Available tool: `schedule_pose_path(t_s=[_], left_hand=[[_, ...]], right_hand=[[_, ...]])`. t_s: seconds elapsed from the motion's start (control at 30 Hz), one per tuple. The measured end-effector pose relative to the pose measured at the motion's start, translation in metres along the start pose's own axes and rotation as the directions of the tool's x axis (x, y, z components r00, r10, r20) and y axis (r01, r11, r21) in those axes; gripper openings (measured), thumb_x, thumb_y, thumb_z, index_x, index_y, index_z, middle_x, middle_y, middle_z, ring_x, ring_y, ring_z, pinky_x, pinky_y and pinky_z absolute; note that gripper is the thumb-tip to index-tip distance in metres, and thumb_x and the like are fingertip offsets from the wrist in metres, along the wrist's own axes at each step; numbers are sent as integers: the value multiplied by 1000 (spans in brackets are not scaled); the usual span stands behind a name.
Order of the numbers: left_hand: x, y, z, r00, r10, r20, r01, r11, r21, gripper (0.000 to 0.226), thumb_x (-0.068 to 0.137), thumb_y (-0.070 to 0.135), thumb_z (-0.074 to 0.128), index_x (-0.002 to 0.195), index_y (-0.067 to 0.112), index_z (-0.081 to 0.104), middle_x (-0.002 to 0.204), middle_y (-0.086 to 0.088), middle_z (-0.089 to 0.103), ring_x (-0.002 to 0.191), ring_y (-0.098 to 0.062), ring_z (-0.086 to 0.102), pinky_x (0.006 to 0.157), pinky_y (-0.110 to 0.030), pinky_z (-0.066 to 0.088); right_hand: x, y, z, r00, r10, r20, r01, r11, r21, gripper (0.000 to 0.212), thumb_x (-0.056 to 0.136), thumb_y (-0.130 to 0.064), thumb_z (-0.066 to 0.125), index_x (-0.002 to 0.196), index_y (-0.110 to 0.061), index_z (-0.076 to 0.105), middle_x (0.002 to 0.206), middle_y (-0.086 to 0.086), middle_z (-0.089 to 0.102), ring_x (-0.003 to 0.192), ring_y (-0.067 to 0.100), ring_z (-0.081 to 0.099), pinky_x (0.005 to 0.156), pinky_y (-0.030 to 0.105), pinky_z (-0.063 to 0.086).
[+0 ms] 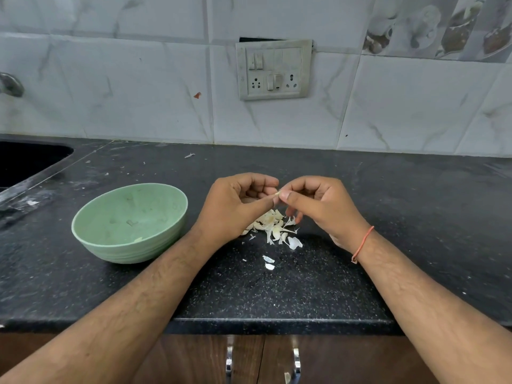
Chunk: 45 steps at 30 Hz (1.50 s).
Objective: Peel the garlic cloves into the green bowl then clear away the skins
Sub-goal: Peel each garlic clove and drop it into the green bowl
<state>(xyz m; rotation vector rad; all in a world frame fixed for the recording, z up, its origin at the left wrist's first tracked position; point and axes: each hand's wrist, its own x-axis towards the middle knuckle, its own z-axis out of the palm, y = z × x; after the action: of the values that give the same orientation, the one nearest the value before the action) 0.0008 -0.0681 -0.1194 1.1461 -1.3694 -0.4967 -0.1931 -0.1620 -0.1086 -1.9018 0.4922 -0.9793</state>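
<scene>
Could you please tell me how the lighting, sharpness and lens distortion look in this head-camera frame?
Head view: soft, even light with only faint shadows under the hands; the green bowl and skin pile are sharp; wide-angle bending curves the counter edge and tilts the wall tiles; the bit pinched between left hand and right hand is too small to identify.

A home kitchen is showing here: a black speckled stone bench (277,295) is running along a marble-look tiled wall (138,92), with a sink (25,159) sitting at the left, a switch-and-socket plate (273,70) hanging above, and wooden cabinet doors (194,358) lying below.
</scene>
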Motion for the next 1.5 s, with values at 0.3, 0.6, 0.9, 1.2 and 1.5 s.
schedule_pose_path(t_s=[0.3,0.6,0.9,1.2,1.5], left_hand=[[5,-6,0,999,-46,21,48,992,-115,38,87,-3,82,124,1,72,100,-6,79,90,-13,74,87,-23,60],[7,-9,-2,997,-74,-10,73,995,-64,35,88,3,84,122,7,74,97,-3,80,90,-13,74,91,-29,62],[7,-9,-1,999,-29,-27,27,997,-75,34,94,0,77,127,6,73,102,0,81,94,-7,75,85,-19,58],[8,-9,-2,998,-36,-45,31,996,-89,37,91,-2,80,126,4,72,103,-6,80,93,-13,75,92,-29,62],[6,-7,0,994,-93,-59,83,984,-157,35,89,-4,80,122,6,75,96,-4,79,88,-15,74,86,-27,61]], right_hand=[[10,10,4,998,52,35,-55,995,85,7,97,2,70,93,-4,72,80,18,75,62,30,66,50,33,50],[12,12,4,999,-39,-1,39,999,-21,8,99,-9,75,102,-2,75,87,12,78,60,30,69,48,35,53],[12,13,6,999,37,-5,-37,999,23,13,102,-12,70,102,-1,76,84,16,77,60,23,68,48,30,52],[9,10,9,997,71,-8,-70,997,45,13,103,-14,69,102,-3,75,85,15,76,57,14,67,47,24,51],[11,14,11,992,-126,-26,119,976,-180,5,101,-17,74,99,-15,78,81,6,78,63,23,74,54,26,53]])
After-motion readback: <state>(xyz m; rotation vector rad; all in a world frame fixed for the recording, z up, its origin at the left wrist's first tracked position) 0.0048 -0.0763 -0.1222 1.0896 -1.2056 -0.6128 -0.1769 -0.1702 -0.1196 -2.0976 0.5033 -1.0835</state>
